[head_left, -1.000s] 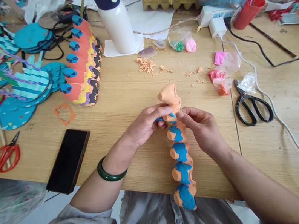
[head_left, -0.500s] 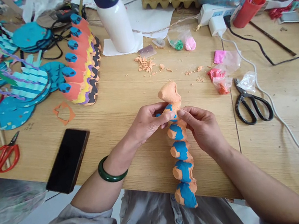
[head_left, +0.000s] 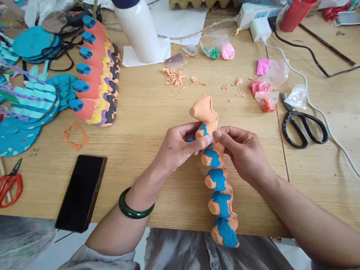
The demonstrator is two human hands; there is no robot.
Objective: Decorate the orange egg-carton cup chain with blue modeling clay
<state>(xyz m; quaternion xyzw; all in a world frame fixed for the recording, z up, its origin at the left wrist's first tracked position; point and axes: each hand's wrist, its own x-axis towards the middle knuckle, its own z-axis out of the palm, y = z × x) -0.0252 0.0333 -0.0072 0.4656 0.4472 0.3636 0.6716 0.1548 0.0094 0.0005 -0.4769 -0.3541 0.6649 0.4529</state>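
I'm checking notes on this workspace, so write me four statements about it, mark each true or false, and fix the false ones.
1. The left hand and right hand both hold the orange-and-blue strip. True.
2. The green bangle is on the right forearm. False: the green bangle is on the left forearm.
3. The red-handled scissors lie left of the phone. True.
4. The white bottle lies on its side. False: the white bottle stands upright.

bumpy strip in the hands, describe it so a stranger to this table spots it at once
On the wooden table, look nearer than the white bottle, to the left hand and right hand. Between them is the bumpy strip, running toward the grey shirt. It is peach-orange with only blue patches, whereas the ridged piece farther left also shows red-orange, yellow, purple and black.
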